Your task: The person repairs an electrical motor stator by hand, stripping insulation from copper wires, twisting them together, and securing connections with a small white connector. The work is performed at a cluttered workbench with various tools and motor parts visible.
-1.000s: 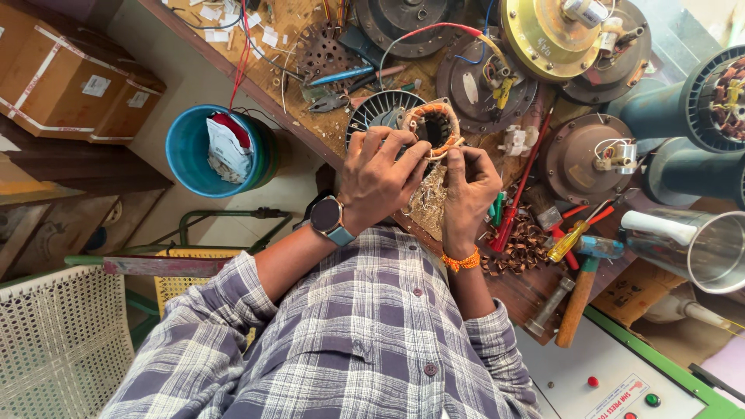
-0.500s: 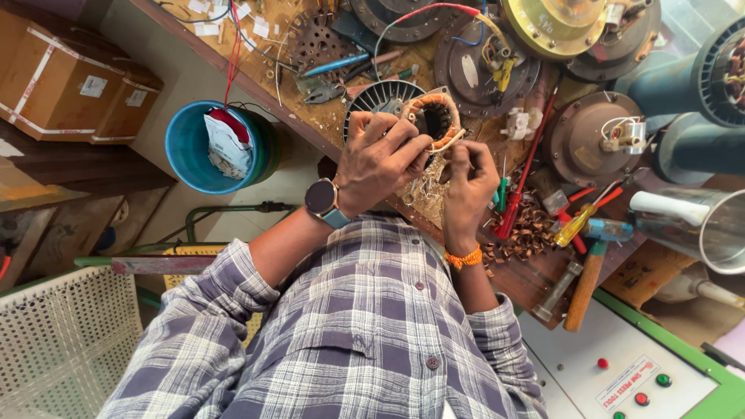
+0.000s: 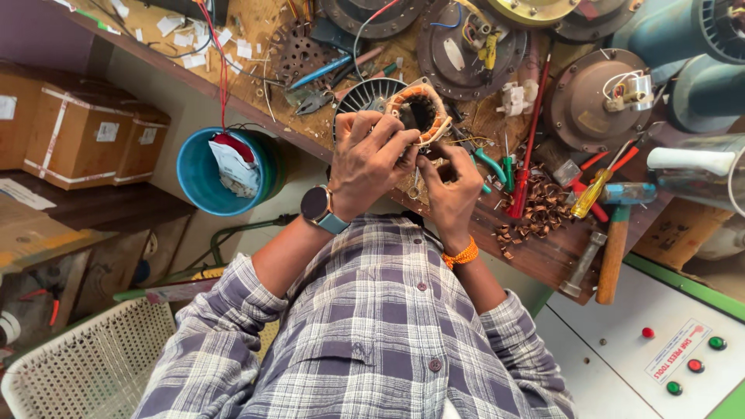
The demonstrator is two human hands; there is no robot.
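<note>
A round motor stator (image 3: 419, 111) wound with copper wire is held above the edge of the wooden workbench (image 3: 543, 256). My left hand (image 3: 366, 161), with a wristwatch on its wrist, grips the stator's near side from the left. My right hand (image 3: 452, 188), wearing an orange wrist thread, is just below the stator, its fingertips pinched on thin winding wire (image 3: 431, 155) at the rim. A small metal tool (image 3: 415, 186) hangs between the two hands; what it is stays unclear. My checked shirt fills the lower part of the view.
The bench holds motor end covers (image 3: 597, 101), a red screwdriver (image 3: 529, 147), pliers (image 3: 318, 99), copper scraps (image 3: 539, 216) and a hammer (image 3: 613, 252). A blue bucket (image 3: 206, 174) and cardboard boxes (image 3: 93, 132) sit left. A panel with coloured buttons (image 3: 675, 357) is lower right, a white mesh basket (image 3: 85, 365) lower left.
Both hands stay on the stator. My right fingers have shifted slightly closer to its rim. The view has drifted a little.
</note>
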